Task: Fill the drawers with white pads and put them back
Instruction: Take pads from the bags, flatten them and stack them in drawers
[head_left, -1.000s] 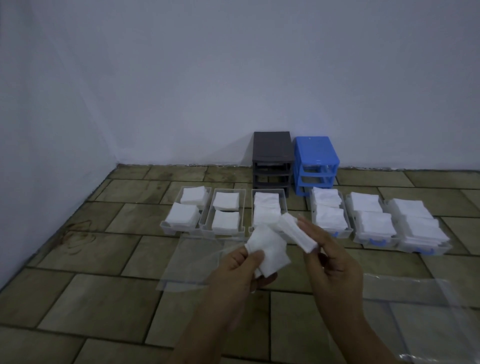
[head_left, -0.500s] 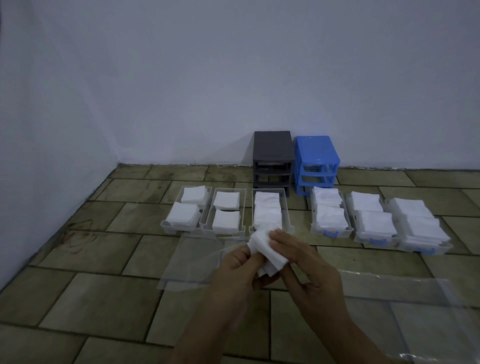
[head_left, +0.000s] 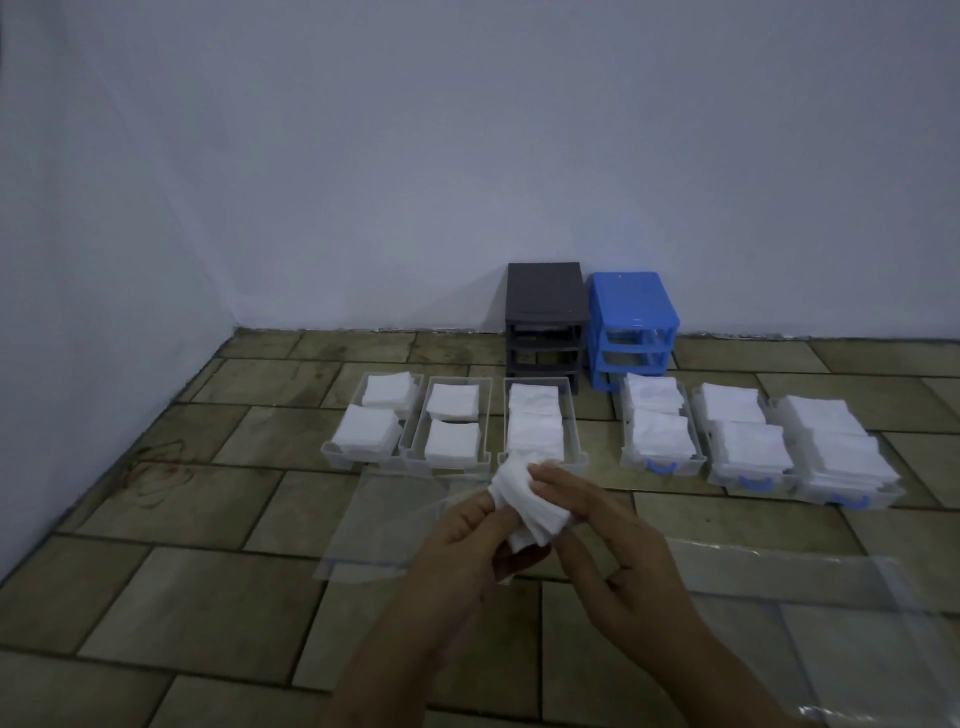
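Your left hand and right hand pinch a stack of white pads near the third clear drawer. No legible labels appear.

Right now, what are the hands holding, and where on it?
A small bunch of white pads. The left hand grips its lower left edge; the right hand has fingertips on its upper right side.

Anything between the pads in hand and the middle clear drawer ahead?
Nothing visible. Both hands hold the small stack of white pads just short of the open-topped clear plastic drawer, already holding pads.
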